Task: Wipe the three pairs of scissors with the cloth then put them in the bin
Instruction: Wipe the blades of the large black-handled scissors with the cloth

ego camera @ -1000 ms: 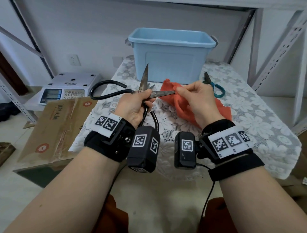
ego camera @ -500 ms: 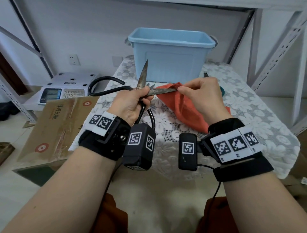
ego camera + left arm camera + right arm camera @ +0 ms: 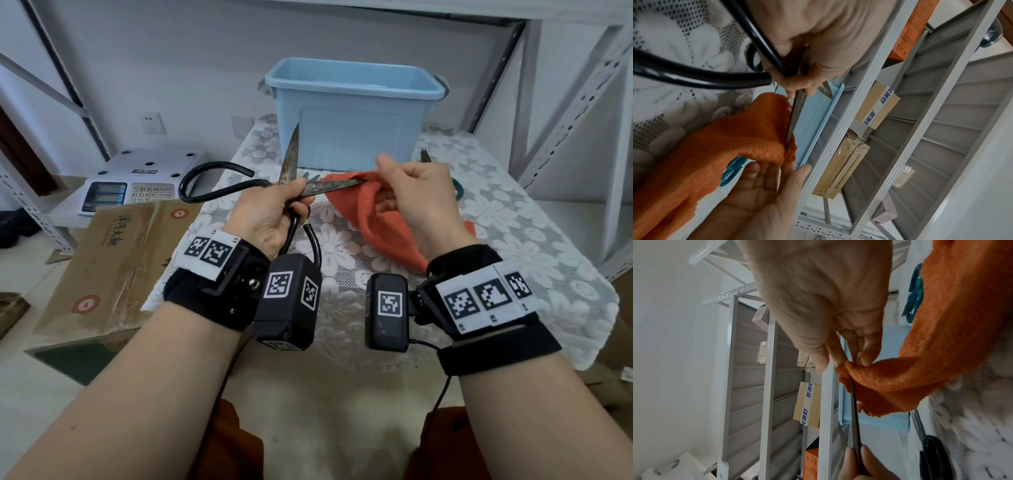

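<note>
My left hand [image 3: 291,200] grips the large black-handled scissors [image 3: 219,181] near the pivot, held above the table. Their rusty blades are spread, one pointing up [image 3: 291,154], the other pointing right [image 3: 329,186]. My right hand [image 3: 382,176] pinches the orange cloth [image 3: 380,219] around the tip of that right-pointing blade [image 3: 795,116]. The rest of the cloth [image 3: 931,353] hangs to the table. Teal-handled scissors [image 3: 731,170] lie behind the cloth, and dark-handled scissors [image 3: 931,451] lie on the table before the light blue bin [image 3: 352,109].
A lace tablecloth [image 3: 513,240] covers the table. A flattened cardboard box [image 3: 113,246] and a white scale [image 3: 137,178] sit lower on the left. Grey metal shelf posts [image 3: 575,102] rise at the right, with boxes [image 3: 875,105] on shelves overhead.
My right hand has slid the cloth to the right along the level blade to its tip. My left hand keeps its grip; both hands sit slightly higher.
</note>
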